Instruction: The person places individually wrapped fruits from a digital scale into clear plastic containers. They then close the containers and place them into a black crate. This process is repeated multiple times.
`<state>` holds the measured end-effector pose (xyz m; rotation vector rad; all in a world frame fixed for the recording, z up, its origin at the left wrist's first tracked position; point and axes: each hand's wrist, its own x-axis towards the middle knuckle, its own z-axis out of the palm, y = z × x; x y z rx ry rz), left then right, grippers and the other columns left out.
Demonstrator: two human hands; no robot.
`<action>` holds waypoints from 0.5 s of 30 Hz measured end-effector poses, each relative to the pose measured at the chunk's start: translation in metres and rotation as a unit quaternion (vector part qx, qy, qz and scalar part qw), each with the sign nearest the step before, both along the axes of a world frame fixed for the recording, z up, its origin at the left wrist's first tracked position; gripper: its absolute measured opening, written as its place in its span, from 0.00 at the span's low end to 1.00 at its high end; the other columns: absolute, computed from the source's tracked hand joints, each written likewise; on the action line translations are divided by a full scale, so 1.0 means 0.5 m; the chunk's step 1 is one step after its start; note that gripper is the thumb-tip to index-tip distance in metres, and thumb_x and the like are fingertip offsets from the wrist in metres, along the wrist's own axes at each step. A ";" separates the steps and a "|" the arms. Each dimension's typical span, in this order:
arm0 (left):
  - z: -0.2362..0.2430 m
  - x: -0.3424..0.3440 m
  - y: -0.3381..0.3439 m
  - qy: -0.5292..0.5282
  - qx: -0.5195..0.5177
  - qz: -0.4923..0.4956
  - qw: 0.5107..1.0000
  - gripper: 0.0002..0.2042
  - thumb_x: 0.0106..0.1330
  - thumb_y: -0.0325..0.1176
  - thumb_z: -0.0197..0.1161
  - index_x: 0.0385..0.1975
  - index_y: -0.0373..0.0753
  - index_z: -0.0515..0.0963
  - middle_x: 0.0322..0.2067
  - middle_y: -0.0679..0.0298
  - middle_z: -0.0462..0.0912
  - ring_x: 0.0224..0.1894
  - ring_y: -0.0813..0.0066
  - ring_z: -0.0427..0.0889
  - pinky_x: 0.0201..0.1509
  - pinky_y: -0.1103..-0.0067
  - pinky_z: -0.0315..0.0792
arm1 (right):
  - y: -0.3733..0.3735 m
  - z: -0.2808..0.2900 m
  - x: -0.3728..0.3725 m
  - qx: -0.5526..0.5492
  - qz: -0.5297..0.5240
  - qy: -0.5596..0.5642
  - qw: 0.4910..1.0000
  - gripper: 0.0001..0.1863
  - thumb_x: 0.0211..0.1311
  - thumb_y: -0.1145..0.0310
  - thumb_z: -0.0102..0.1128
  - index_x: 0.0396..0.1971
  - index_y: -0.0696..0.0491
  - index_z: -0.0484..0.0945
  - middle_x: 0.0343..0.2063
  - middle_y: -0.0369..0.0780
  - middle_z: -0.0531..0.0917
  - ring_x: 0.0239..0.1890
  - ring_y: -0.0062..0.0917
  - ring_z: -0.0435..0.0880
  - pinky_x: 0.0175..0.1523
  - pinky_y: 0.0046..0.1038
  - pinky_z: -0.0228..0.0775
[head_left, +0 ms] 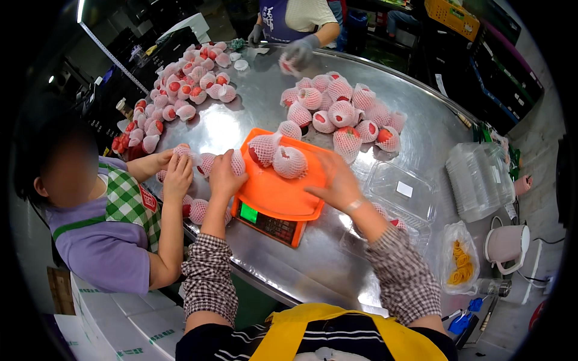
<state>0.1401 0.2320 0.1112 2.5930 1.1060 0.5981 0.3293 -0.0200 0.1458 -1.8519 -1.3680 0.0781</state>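
Observation:
An orange weighing tray (265,201) sits on a scale with a green-lit display (248,212). Several red fruits in pink foam nets (289,162) lie toward its far side. At the tray's left edge, my left hand (225,176) is closed on another foam-netted fruit (238,162). My right hand (338,180), blurred by motion, hovers at the tray's right edge, thumb and fingers apart and holding nothing. Just right of it is an open clear plastic clamshell box (402,189), and a few netted fruits (397,223) show near my right forearm.
Netted fruits form a pile (346,114) beyond the scale and a larger heap (186,84) far left. A co-worker at left handles a netted fruit (183,151); another, gloved, works across the metal table (259,78). Stacked clamshells (478,180), rubber bands (460,265) and a mug (506,245) stand right.

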 end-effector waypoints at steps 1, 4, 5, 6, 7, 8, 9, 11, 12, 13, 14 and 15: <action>-0.002 0.000 0.010 -0.027 0.008 0.002 1.000 0.37 0.41 0.35 0.71 0.58 0.37 0.69 0.46 0.48 0.76 0.49 0.52 0.76 0.55 0.66 0.71 | 0.056 0.005 -0.015 0.006 0.014 -0.019 1.000 0.42 0.40 0.64 0.76 0.59 0.52 0.67 0.54 0.49 0.72 0.58 0.45 0.70 0.62 0.39 0.64; 0.008 -0.014 0.037 -0.106 -0.033 -0.002 0.994 0.35 0.44 0.34 0.70 0.57 0.37 0.69 0.45 0.50 0.78 0.48 0.56 0.78 0.53 0.69 0.74 | 0.169 -0.060 -0.010 -0.014 0.053 -0.024 0.998 0.41 0.40 0.66 0.75 0.58 0.54 0.66 0.52 0.49 0.74 0.54 0.42 0.74 0.58 0.39 0.68; 0.018 -0.011 0.047 -0.169 -0.168 -0.031 0.971 0.35 0.45 0.32 0.69 0.59 0.38 0.68 0.45 0.51 0.78 0.48 0.58 0.78 0.51 0.70 0.74 | 0.186 -0.077 -0.006 -0.033 0.063 -0.018 0.997 0.41 0.41 0.67 0.75 0.59 0.55 0.66 0.51 0.49 0.75 0.53 0.40 0.75 0.57 0.38 0.70; 0.031 -0.010 0.057 -0.227 -0.301 -0.056 0.924 0.35 0.46 0.31 0.68 0.60 0.39 0.67 0.45 0.53 0.78 0.47 0.61 0.79 0.50 0.71 0.75 | 0.192 -0.082 -0.006 -0.011 0.061 0.129 0.990 0.39 0.43 0.68 0.73 0.58 0.56 0.66 0.49 0.48 0.76 0.50 0.38 0.77 0.53 0.37 0.72; 0.045 -0.009 0.065 -0.283 -0.427 -0.080 0.855 0.35 0.48 0.30 0.67 0.61 0.39 0.67 0.45 0.54 0.79 0.47 0.63 0.79 0.49 0.72 0.76 | 0.191 -0.085 -0.003 0.009 0.059 0.272 0.961 0.36 0.45 0.70 0.72 0.57 0.56 0.66 0.47 0.47 0.77 0.48 0.36 0.79 0.49 0.36 0.74; 0.059 -0.007 0.074 -0.270 -0.488 -0.098 0.824 0.36 0.48 0.28 0.66 0.63 0.40 0.64 0.46 0.55 0.78 0.46 0.64 0.80 0.48 0.73 0.77 | 0.187 -0.088 0.017 -0.021 0.122 0.414 0.902 0.32 0.51 0.69 0.69 0.57 0.57 0.66 0.45 0.46 0.79 0.45 0.34 0.81 0.46 0.35 0.77; 0.067 0.004 0.079 -0.257 -0.550 -0.121 0.785 0.37 0.48 0.27 0.65 0.64 0.40 0.62 0.47 0.56 0.78 0.46 0.65 0.80 0.47 0.73 0.77 | 0.178 -0.092 0.041 -0.059 0.151 0.543 0.824 0.28 0.56 0.68 0.65 0.56 0.58 0.66 0.43 0.46 0.80 0.42 0.33 0.83 0.43 0.34 0.80; 0.071 0.020 0.095 -0.238 -0.664 -0.183 0.685 0.43 0.48 0.26 0.64 0.69 0.42 0.54 0.52 0.53 0.75 0.48 0.62 0.80 0.48 0.70 0.79 | 0.161 -0.087 0.016 0.083 0.117 0.760 0.634 0.24 0.60 0.64 0.63 0.53 0.56 0.69 0.42 0.43 0.81 0.42 0.32 0.83 0.45 0.36 0.80; 0.069 0.025 0.105 -0.234 -0.687 -0.206 0.656 0.44 0.48 0.27 0.64 0.70 0.42 0.53 0.53 0.52 0.74 0.49 0.61 0.79 0.48 0.69 0.79 | 0.158 -0.080 0.006 0.158 0.098 0.838 0.514 0.22 0.62 0.62 0.61 0.52 0.55 0.70 0.42 0.42 0.81 0.42 0.31 0.83 0.46 0.37 0.80; 0.065 0.030 0.114 -0.230 -0.709 -0.229 0.626 0.44 0.48 0.28 0.64 0.70 0.42 0.53 0.54 0.51 0.73 0.50 0.60 0.79 0.48 0.68 0.80 | 0.156 -0.083 0.010 0.151 0.093 0.838 0.516 0.23 0.64 0.58 0.59 0.54 0.54 0.69 0.44 0.41 0.80 0.44 0.31 0.82 0.51 0.36 0.79; 0.059 0.037 0.120 -0.226 -0.729 -0.252 0.596 0.45 0.48 0.29 0.65 0.70 0.42 0.52 0.55 0.50 0.72 0.51 0.59 0.79 0.48 0.67 0.80 | 0.157 -0.088 0.013 0.158 0.077 0.838 0.517 0.23 0.64 0.58 0.59 0.55 0.53 0.68 0.45 0.40 0.80 0.45 0.31 0.82 0.51 0.36 0.79; 0.051 0.044 0.129 -0.220 -0.734 -0.265 0.585 0.46 0.47 0.31 0.66 0.70 0.43 0.51 0.58 0.48 0.70 0.51 0.54 0.79 0.48 0.63 0.80 | 0.165 -0.095 0.009 0.168 0.064 0.839 0.513 0.24 0.63 0.59 0.59 0.55 0.53 0.68 0.46 0.40 0.79 0.45 0.31 0.81 0.51 0.36 0.79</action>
